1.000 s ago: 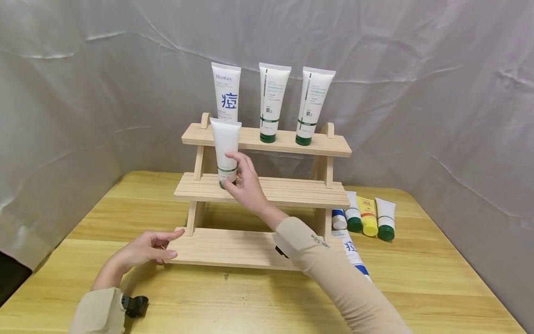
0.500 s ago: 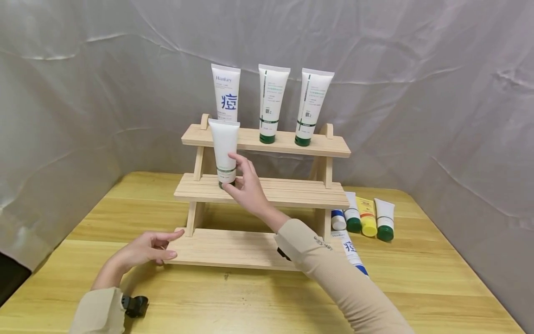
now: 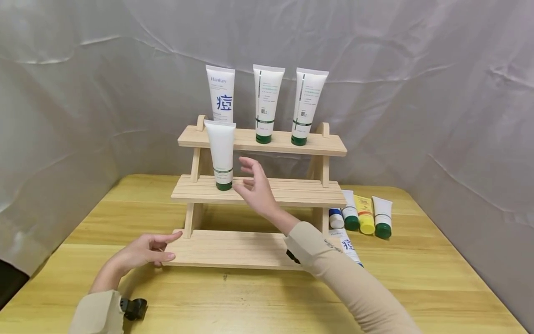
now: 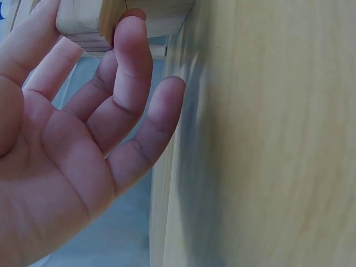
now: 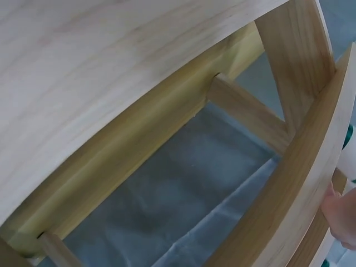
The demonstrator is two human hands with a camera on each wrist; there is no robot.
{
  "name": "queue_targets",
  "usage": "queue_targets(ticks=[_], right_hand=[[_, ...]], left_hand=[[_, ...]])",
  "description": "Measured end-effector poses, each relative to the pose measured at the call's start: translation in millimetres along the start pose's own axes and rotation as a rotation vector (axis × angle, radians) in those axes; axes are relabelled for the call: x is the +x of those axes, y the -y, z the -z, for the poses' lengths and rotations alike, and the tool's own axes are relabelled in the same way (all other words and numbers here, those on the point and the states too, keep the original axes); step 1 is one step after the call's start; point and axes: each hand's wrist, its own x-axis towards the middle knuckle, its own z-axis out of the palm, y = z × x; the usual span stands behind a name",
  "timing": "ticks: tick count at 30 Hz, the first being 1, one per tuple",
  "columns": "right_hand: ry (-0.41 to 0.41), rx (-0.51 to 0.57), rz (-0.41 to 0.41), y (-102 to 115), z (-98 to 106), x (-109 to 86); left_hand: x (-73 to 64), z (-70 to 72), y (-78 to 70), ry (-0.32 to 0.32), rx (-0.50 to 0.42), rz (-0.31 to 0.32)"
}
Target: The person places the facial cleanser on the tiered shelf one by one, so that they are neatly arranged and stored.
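Note:
On the middle shelf of a three-tier wooden display stand [image 3: 267,241], a white squeeze tube [image 3: 221,150] with a green cap stands upright at the left. Just to its right, my right hand [image 3: 259,192] is apart from it, fingers loosely bent with nothing between them. My left hand [image 3: 143,253] holds the left end of the bottom shelf. In the left wrist view, the fingers [image 4: 130,67] curl at the wooden shelf end [image 4: 83,25]. The right wrist view mostly shows the shelves, with part of the right hand [image 5: 342,217] at the edge.
The top shelf bears a blue-lettered white tube [image 3: 221,93] and two white tubes with green caps [image 3: 267,102]. Right of the stand, several tubes lie on the wooden table [image 3: 434,278], among them a yellow one [image 3: 365,214]. A grey cloth [image 3: 375,46] hangs behind.
My right hand has let go of the white tube and drawn off to the right; the tube stays standing on the middle shelf. The left hand keeps its hold. The view has shifted slightly.

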Motion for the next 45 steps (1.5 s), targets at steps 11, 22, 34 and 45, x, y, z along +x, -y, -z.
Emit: queue_targets(ticks=[11, 22, 34, 45], right_hand=[[-0.073, 0.004, -0.008, 22.0, 28.5, -21.3], [-0.112, 0.056, -0.059, -5.0, 60.2, -31.8], [-0.080, 0.101, -0.144, -0.4, 85.6, -51.3], [-0.115, 0.114, -0.147, -1.7, 103.2, -73.3]], left_hand=[[-0.7, -0.9, 0.8, -0.002, -0.006, 0.005], [-0.4, -0.8, 0.8, -0.001, -0.022, 0.005], [-0.6, -0.7, 0.3, 0.018, -0.040, -0.006], [-0.5, -0.6, 0.7, 0.010, -0.032, -0.005]])
